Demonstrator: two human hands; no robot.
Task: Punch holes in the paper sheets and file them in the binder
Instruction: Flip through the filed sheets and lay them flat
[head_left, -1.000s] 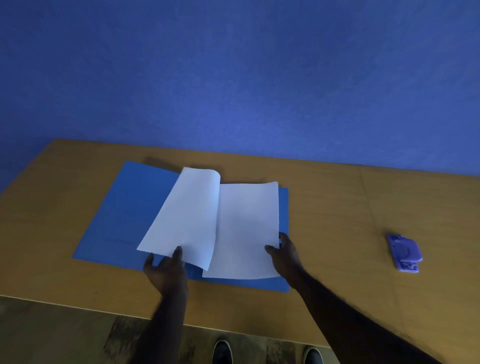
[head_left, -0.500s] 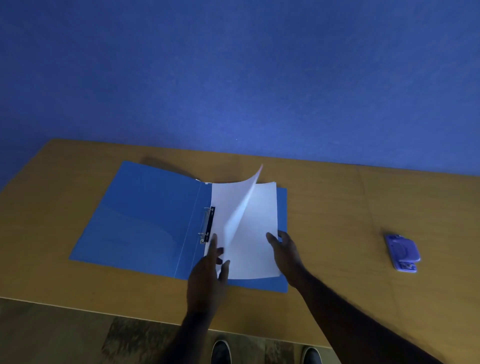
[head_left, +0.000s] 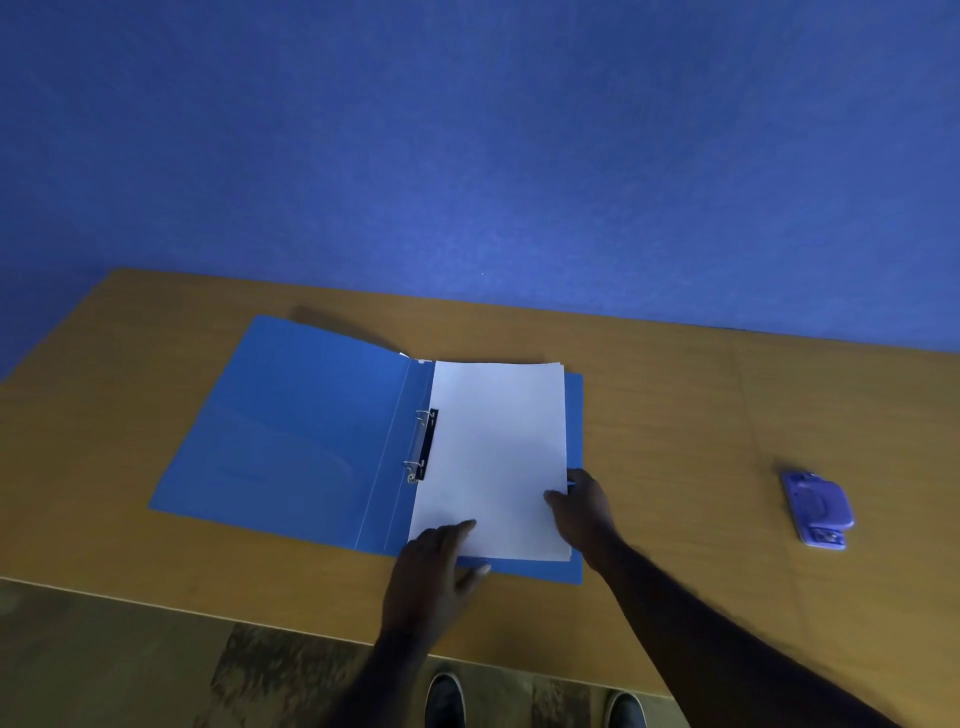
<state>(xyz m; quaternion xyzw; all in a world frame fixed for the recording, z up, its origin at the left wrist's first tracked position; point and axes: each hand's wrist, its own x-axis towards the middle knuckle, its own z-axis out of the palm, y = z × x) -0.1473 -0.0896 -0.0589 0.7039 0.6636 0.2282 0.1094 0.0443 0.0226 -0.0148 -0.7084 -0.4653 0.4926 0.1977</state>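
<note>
A blue binder (head_left: 291, 436) lies open and flat on the wooden table (head_left: 675, 415). Its metal ring mechanism (head_left: 423, 444) shows beside the spine. A stack of white paper sheets (head_left: 498, 452) lies flat on the binder's right half, next to the rings. My left hand (head_left: 431, 566) rests with straight fingers on the sheets' near left corner. My right hand (head_left: 582, 506) touches the sheets' right edge near the bottom, thumb on top of the paper. A purple hole punch (head_left: 818, 509) sits alone on the table to the right.
The table's near edge (head_left: 208, 613) runs in front of me, with patterned floor and my two shoes (head_left: 444, 701) below it. A blue wall (head_left: 467, 156) stands right behind the table's far edge.
The top sheet, lifted over to the left a second ago, has swung back right and now lies flat on the stack. My left hand followed it to the sheets' near corner.
</note>
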